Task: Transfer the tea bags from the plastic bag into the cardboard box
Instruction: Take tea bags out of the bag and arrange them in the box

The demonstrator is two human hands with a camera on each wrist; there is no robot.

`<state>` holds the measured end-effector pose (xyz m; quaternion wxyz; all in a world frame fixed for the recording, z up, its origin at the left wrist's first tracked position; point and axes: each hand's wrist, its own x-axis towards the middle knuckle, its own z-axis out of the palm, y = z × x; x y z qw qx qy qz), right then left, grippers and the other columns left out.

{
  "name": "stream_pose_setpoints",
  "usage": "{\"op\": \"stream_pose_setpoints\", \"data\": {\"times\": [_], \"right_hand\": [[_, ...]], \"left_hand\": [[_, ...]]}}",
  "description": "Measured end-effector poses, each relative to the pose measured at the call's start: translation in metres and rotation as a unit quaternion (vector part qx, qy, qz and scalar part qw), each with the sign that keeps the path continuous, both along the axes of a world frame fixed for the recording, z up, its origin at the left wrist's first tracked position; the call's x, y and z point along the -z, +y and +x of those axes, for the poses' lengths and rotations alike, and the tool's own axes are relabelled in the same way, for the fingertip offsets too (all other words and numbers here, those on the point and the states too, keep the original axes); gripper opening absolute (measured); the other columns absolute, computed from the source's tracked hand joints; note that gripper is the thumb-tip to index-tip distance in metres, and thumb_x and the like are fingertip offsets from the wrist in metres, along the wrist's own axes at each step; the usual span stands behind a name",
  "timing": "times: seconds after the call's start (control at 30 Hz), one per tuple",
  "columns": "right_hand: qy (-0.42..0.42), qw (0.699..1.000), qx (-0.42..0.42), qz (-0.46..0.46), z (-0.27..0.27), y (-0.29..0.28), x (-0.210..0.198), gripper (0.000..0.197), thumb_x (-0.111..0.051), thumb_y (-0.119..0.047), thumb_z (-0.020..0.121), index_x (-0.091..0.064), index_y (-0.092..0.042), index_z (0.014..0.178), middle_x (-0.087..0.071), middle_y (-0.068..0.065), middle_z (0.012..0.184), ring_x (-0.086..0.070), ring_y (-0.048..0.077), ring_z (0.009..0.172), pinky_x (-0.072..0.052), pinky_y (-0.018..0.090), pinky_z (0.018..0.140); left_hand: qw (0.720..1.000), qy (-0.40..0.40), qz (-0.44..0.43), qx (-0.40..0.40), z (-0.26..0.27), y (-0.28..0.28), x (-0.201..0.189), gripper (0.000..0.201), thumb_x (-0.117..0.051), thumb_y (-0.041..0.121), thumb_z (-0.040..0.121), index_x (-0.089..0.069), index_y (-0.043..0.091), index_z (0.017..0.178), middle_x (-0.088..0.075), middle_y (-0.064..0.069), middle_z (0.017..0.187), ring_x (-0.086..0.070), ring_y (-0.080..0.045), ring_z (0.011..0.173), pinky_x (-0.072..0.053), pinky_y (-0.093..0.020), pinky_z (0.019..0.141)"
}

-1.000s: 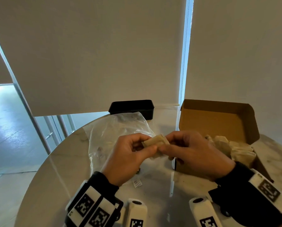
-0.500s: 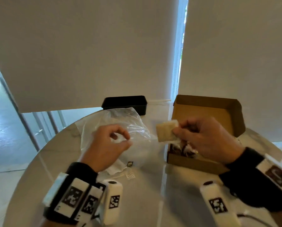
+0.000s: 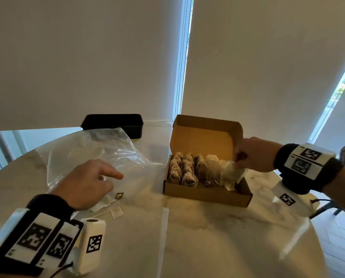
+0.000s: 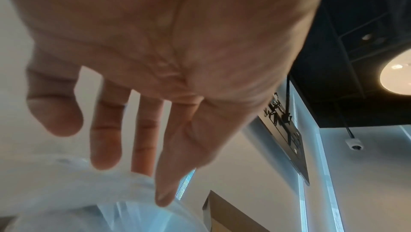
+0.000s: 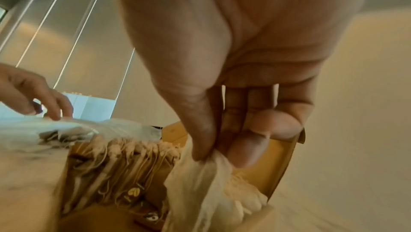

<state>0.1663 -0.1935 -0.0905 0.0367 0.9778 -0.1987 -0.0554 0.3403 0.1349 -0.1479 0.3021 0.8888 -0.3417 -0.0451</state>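
Pale blinds back a marble desk (image 3: 197, 237). Right hand (image 3: 251, 155) fingers (image 5: 255, 149) pinch a tea bag (image 3: 230, 173) by its top, so it hangs into the cardboard box (image 3: 207, 194). Left hand (image 3: 87, 184), fingers loosely spread and holding nothing, reaches over the plastic bag (image 3: 99, 149), likely for another.

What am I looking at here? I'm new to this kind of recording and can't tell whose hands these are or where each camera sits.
No machine: one person, wearing a camera on the head and one on each wrist. The wide picture is the head view; the close-ups look along each palm.

On the round pale marble table lie a crumpled clear plastic bag, an open brown cardboard box with rows of tea bags inside, and a black rectangular tray behind.

The right hand pinches a pale paper tea bag over the box's right end. The left hand, fingers relaxed, reaches over the plastic bag, holding nothing.
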Motion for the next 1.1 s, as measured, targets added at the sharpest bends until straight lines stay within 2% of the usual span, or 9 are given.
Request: {"op": "stream_pose_setpoints", "data": {"times": [0.1,0.3,0.4,0.5,0.7,0.77,0.9,1.0,1.1], "right_hand": [[0.02,1.0,-0.003,-0.003,0.005,0.001,0.004,0.01,-0.06,-0.028,0.092,-0.061,-0.025,0.083,-0.058,-0.012,0.08,-0.057,0.01,0.079,-0.036,0.015,0.064],[0.052,0.998,-0.013,-0.017,0.009,0.005,0.012,0.007,-0.062,-0.029,0.09,-0.059,-0.029,0.083,-0.06,-0.01,0.086,-0.057,0.01,0.084,-0.046,0.021,0.08],[0.055,0.998,-0.008,-0.03,0.01,0.006,0.013,0.003,-0.061,-0.028,0.09,-0.061,-0.027,0.088,-0.061,-0.008,0.09,-0.057,0.011,0.084,-0.045,0.02,0.079],[0.068,0.997,-0.009,-0.04,0.012,0.009,0.015,0.011,-0.06,-0.025,0.092,-0.066,-0.021,0.1,-0.057,-0.008,0.091,-0.054,0.01,0.084,-0.039,0.019,0.076],[0.077,0.996,-0.006,-0.045,0.015,0.01,0.018,0.012,-0.06,-0.024,0.091,-0.067,-0.021,0.1,-0.059,-0.007,0.092,-0.055,0.011,0.082,-0.041,0.018,0.076],[0.089,0.995,-0.009,-0.047,0.015,0.011,0.02,0.014,-0.06,-0.023,0.091,-0.066,-0.019,0.104,-0.058,-0.006,0.093,-0.054,0.011,0.083,-0.041,0.018,0.076],[0.083,0.995,-0.014,-0.047,0.014,0.008,0.023,0.018,-0.061,-0.025,0.09,-0.055,-0.022,0.107,-0.051,-0.008,0.084,-0.049,0.009,0.075,-0.038,0.015,0.064],[0.089,0.994,-0.012,-0.058,0.018,0.007,0.026,0.036,-0.067,-0.031,0.085,-0.045,-0.023,0.113,-0.048,-0.007,0.088,-0.049,0.012,0.078,-0.037,0.017,0.06],[0.11,0.99,-0.014,-0.091,0.024,0.007,0.033,0.049,-0.07,-0.037,0.083,-0.039,-0.024,0.119,-0.05,-0.004,0.097,-0.052,0.014,0.081,-0.042,0.021,0.063]], "left_hand": [[1.0,-0.015,0.001,-0.019,-0.002,-0.002,-0.001,0.037,-0.064,0.006,0.083,-0.066,0.03,0.111,-0.055,0.012,0.121,-0.051,-0.009,0.096,-0.036,-0.024,0.081],[0.996,-0.064,-0.032,-0.044,-0.005,-0.002,-0.008,0.047,-0.063,-0.002,0.08,-0.062,0.02,0.121,-0.056,0.007,0.124,-0.054,-0.011,0.092,-0.038,-0.026,0.08],[0.99,-0.11,-0.076,-0.051,-0.005,0.001,-0.014,0.051,-0.061,-0.009,0.077,-0.064,0.019,0.119,-0.057,0.008,0.122,-0.053,-0.006,0.084,-0.04,-0.025,0.078],[0.985,-0.133,-0.092,-0.062,-0.004,0.006,-0.014,0.053,-0.058,-0.014,0.075,-0.065,0.019,0.117,-0.055,0.012,0.112,-0.051,-0.004,0.081,-0.039,-0.021,0.072],[0.982,-0.138,-0.093,-0.093,0.006,0.019,-0.011,0.047,-0.05,-0.012,0.08,-0.068,0.019,0.109,-0.06,-0.001,0.126,-0.054,-0.015,0.099,-0.044,-0.037,0.091],[0.982,-0.14,-0.094,-0.08,0.007,0.023,-0.011,0.053,-0.052,-0.013,0.077,-0.067,0.024,0.112,-0.06,0.002,0.126,-0.055,-0.014,0.095,-0.044,-0.034,0.086],[0.988,-0.115,-0.099,-0.031,0.009,0.029,-0.013,0.081,-0.059,-0.018,0.072,-0.048,0.053,0.111,-0.047,0.019,0.127,-0.051,-0.013,0.099,-0.044,-0.036,0.089],[0.99,-0.096,-0.1,-0.017,0.013,0.032,-0.012,0.09,-0.058,-0.02,0.073,-0.041,0.06,0.111,-0.04,0.024,0.131,-0.05,-0.012,0.103,-0.045,-0.039,0.091],[0.99,-0.093,-0.102,-0.003,0.019,0.034,-0.011,0.094,-0.057,-0.02,0.073,-0.039,0.063,0.113,-0.039,0.026,0.13,-0.051,-0.005,0.099,-0.045,-0.034,0.084]]}}
